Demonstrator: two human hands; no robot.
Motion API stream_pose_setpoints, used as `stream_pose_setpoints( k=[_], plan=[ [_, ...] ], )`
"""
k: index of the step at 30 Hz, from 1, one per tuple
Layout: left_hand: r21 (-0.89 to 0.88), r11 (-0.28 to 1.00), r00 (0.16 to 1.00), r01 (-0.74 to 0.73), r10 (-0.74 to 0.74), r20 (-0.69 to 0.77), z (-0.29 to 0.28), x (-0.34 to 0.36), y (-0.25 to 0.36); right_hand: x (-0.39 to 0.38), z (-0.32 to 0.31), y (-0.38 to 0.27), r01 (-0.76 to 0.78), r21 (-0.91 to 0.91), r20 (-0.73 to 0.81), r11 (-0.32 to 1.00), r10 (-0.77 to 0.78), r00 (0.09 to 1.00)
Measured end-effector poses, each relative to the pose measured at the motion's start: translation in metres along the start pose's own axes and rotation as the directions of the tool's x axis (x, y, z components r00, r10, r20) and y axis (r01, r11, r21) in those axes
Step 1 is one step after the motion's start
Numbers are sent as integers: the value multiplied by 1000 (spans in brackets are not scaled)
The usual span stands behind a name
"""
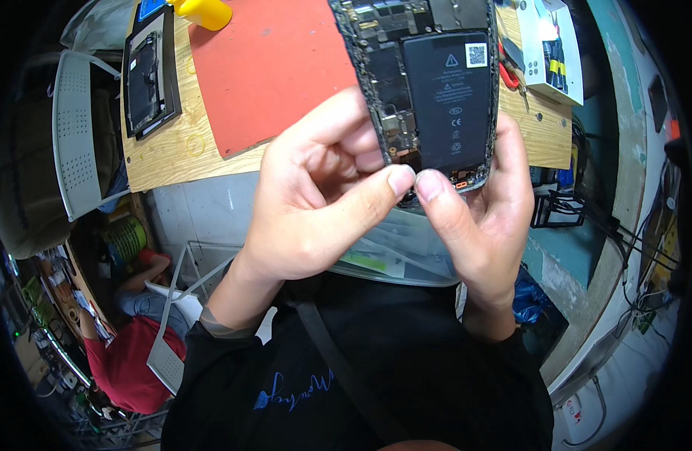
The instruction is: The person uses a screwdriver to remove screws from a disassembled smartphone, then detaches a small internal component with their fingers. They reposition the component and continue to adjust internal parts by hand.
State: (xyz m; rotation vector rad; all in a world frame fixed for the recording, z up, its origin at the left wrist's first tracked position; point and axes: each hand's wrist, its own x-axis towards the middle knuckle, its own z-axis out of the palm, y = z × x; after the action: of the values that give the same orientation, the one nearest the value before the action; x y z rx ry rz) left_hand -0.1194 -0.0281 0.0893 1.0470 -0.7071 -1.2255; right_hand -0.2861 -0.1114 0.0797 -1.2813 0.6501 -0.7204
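Observation:
Between my two hands I hold up an opened smartphone, its insides facing me. A black battery with a small white code label fills its right side; circuit parts run down the left. My left hand grips the phone's lower left edge, fingers curled behind it. My right hand wraps the lower right edge. Both thumbs press near the bottom edge, their tips almost touching, and cover part of it. The phone's top runs out of the picture.
On the wooden table lies a red mat. A dark phone part on a black tray and a yellow bottle are at left. Red-handled pliers and a white box stand right. At lower left sits another person in red.

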Motion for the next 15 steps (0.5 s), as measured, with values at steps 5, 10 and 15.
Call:
stream_pose_setpoints(
  k=[5, 10, 15],
  plan=[
    [-35, 999, 999, 3, -1, 49, 3, -5, 3, 1, 3, -3, 30, -76, -27, 997, -32, 999],
    [-25, 999, 992, -42, 44, 120, 3, -6, 0, 2, 2, -5, -6, -87, -23, 996, 4, 1000],
    [35, 998, 990, -56, 51, 130, 5, -7, -1, 3, 2, -6, 7, -82, -24, 997, -9, 1000]
  ],
)
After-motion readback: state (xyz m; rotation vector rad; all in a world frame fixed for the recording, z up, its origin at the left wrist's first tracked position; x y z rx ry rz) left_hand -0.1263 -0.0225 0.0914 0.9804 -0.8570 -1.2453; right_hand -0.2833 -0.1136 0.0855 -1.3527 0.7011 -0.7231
